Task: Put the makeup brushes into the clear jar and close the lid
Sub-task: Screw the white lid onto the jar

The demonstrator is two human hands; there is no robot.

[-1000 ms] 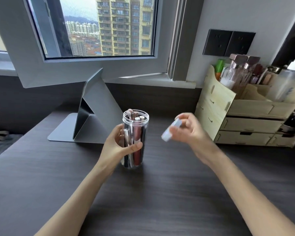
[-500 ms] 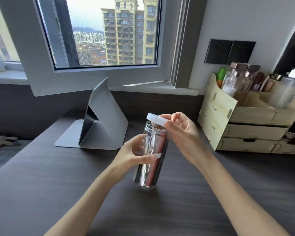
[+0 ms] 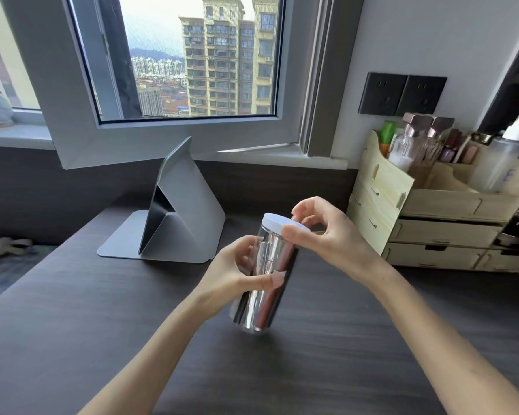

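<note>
The clear jar [image 3: 262, 298] is held tilted a little above the dark desk [image 3: 327, 354], its top leaning to the right. Several makeup brushes [image 3: 277, 265] with silver, black and red handles stand inside it. My left hand [image 3: 237, 272] wraps around the jar's middle from the left. A white lid [image 3: 282, 223] sits on the jar's mouth. My right hand [image 3: 327, 232] grips the lid's rim from the right, thumb at the front and fingers behind.
A grey folded tablet stand [image 3: 183, 217] stands on the desk behind the jar to the left. A wooden drawer organiser [image 3: 432, 223] with bottles fills the right side. An open window frame [image 3: 177, 136] juts over the back of the desk.
My right hand brought the white lid from the right onto the jar's mouth. The left hand lifted and tilted the jar and brought it nearer to me.
</note>
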